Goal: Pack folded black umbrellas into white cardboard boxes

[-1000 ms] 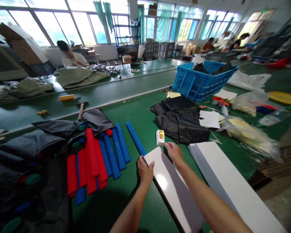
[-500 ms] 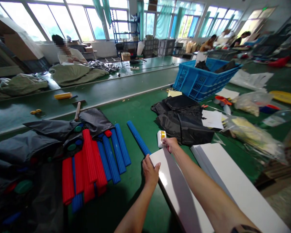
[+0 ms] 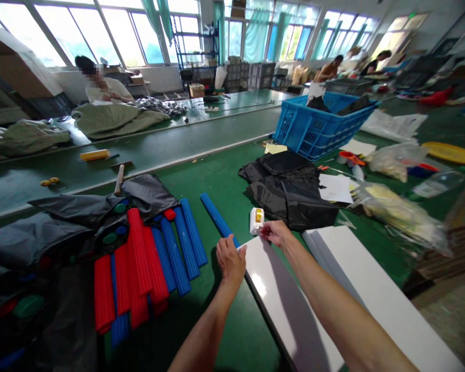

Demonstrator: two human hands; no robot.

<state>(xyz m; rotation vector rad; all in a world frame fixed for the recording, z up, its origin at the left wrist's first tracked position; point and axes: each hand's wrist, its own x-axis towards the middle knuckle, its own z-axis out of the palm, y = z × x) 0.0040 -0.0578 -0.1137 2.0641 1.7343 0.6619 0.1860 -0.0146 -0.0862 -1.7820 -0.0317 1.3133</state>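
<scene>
- Head view, the hands: the left hand (image 3: 231, 262) lies open, fingers spread, its fingertips on the near end of a long glossy white board (image 3: 282, 305). The right hand (image 3: 277, 233) sits just beyond that board's end, with its fingers (image 3: 265, 228) curled and drawn towards the thumb. Whether they grip anything small cannot be told.
- Nearest thing: a small white box with a yellow top (image 3: 257, 220) stands on the counter just beside the right hand's fingertips. Contact between them cannot be told.
- The counter: a green-topped work counter (image 3: 217, 165) carries everything here. A single blue ribbed foam tube (image 3: 217, 217) lies on it at a slant, its end reaching the white board near the left hand.
- Left of the hands: a heap of red and blue ribbed foam tubes (image 3: 147, 263) lies side by side, partly overlapping, against crumpled dark grey fabric (image 3: 34, 237).
- Right of the hands: a second white board (image 3: 372, 289) lies alongside the first, well clear of a folded black fabric bundle (image 3: 287, 191) topped at one edge by white paper sheets (image 3: 335, 187). A clear plastic bag (image 3: 395, 217) lies beyond those sheets.
- Farther off: a blue plastic crate (image 3: 321, 124) sits past the black bundle, holding dark items. Across the next counter, a seated person (image 3: 104, 85) works behind olive green fabric (image 3: 116, 119) — the face is blurred.
</scene>
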